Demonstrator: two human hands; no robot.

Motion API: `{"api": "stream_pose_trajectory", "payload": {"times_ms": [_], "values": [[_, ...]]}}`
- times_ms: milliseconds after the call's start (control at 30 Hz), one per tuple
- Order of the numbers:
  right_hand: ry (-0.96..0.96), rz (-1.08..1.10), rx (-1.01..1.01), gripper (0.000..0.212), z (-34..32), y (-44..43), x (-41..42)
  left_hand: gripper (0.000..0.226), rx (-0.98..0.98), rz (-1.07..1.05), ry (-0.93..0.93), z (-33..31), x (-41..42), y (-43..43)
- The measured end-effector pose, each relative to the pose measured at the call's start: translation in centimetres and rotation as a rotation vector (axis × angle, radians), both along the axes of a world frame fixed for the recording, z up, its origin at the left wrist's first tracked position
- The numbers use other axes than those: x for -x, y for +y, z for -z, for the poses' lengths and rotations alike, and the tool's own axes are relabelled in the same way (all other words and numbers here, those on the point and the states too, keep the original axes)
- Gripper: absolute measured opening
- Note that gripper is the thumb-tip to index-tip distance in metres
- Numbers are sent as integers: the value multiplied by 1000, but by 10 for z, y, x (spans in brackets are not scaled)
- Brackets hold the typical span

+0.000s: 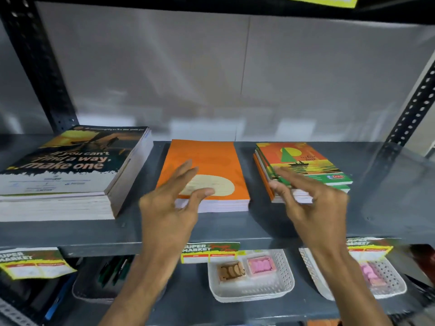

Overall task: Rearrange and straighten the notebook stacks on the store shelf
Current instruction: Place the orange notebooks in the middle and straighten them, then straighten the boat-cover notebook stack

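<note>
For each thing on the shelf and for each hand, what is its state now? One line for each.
Left stack: tall, lying flat, edges roughly even.
Middle orange stack: flat, squared, neat.
Right stack: uneven, upper notebooks twisted off the lower ones.
Left hand: open, fingers spread, in front of the middle stack, no grip.
Right hand: open, fingers at the right stack's near left corner, no grip.

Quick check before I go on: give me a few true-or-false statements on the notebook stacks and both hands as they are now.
1. Three notebook stacks sit on the grey metal shelf. True.
2. The plain orange stack is on the far left. False: it is in the middle.
3. The left hand grips a notebook. False: its fingers are spread open.
4. The sailboat-cover stack is uneven. True.
5. The right hand is at the sailboat-cover stack. True.
</note>
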State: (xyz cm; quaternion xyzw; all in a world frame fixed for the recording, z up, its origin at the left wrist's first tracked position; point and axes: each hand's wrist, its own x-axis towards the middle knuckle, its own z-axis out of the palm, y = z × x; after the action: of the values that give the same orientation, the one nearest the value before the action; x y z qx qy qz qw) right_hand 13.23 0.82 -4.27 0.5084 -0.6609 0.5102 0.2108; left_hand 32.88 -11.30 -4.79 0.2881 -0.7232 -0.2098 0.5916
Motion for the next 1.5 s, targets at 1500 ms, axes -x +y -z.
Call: {"api": "stream_pose_trajectory", "payload": {"times_ms": [1500], "values": [[-177, 10, -144, 21, 33, 57, 155, 28, 24, 59, -491, 9, 147, 52]]}}
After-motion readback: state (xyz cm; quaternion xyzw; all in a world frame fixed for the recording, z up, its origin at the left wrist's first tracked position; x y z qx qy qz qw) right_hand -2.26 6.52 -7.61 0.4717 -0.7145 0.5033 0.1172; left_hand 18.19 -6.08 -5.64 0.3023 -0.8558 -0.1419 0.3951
